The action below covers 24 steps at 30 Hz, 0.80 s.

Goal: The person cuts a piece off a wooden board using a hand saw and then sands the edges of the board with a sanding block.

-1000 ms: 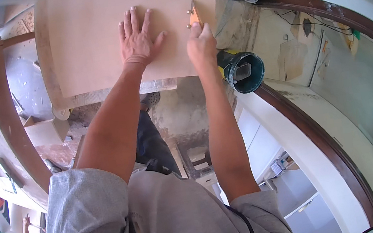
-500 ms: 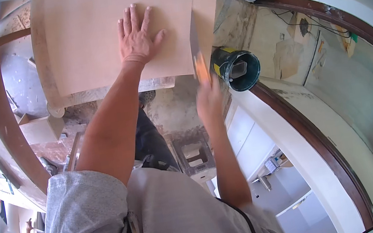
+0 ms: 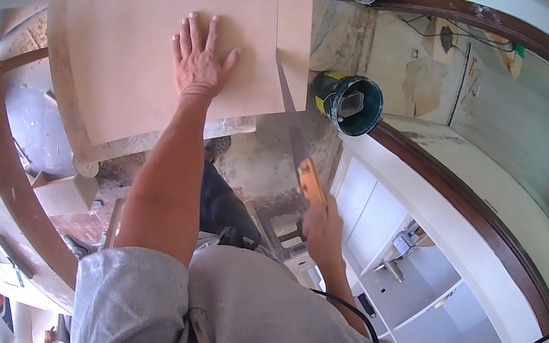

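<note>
While the left hand point(image 3: 199, 58) lies flat on the plywood board point(image 3: 151, 55), fingers spread and palm pressing down, the right hand point(image 3: 324, 231) is closed round the orange handle of a handsaw point(image 3: 296, 133) drawn well back toward the body. The board rests on a low surface point(image 3: 163, 140) and overhangs it on the person's right, where a cut line runs from near edge to far edge. The saw's long axis runs almost straight away from the person: handle low and near, blade rising toward the board, its tip at the near edge of the board, right at the cut.

Several things could go wrong from here, as I judge it. With so little blade engaged, a hard push could make the tip jump out of the kerf and skid across the face of the board, toward the thumb of the spread hand, which sits not far to the left of the line. The narrow strip right of the cut is unsupported; its weight may pinch the blade or tear away before the cut is through. It would drop beside the dark bucket point(image 3: 349, 100) standing just under that edge
</note>
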Motion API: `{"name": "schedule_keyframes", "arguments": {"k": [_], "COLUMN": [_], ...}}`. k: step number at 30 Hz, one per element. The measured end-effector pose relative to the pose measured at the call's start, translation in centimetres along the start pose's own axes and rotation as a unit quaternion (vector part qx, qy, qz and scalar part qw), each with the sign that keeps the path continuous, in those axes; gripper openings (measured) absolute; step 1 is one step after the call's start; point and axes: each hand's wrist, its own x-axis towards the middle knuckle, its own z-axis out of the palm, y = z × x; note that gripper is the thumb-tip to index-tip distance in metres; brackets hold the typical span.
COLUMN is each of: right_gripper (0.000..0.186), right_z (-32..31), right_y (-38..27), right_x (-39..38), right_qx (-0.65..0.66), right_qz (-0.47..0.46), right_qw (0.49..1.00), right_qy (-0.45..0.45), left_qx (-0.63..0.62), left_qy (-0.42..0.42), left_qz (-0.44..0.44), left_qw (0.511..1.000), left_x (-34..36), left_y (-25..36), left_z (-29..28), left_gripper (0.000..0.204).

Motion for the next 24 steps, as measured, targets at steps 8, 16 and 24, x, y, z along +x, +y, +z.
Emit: {"name": "schedule_keyframes", "arguments": {"k": [8,16,24], "right_gripper": [0.045,0.044,0.045], "right_z": [5.8,3.2,-0.1], "right_y": [-11.5,-6.6,-2.8], "right_x": [21.8,15.4,2.3], "right_qx": [0.041,0.077,-0.083], "right_qz": [-0.286,-0.217,-0.083], "right_qw": [0.953,0.972,0.993], "right_qy": [0.094,0.038,0.032], "left_qx": [-0.001,0.006,-0.009], "left_qy": [0.002,-0.005,-0.003], "left_qz": [-0.002,-0.003,-0.001], "left_qw": [1.0,1.0,1.0], "left_x": [0.3,0.1,0.0], "left_y": [-0.1,0.1,0.0], "left_z": [0.2,-0.2,-0.1], "left_gripper": [0.087,0.085,0.085]}}
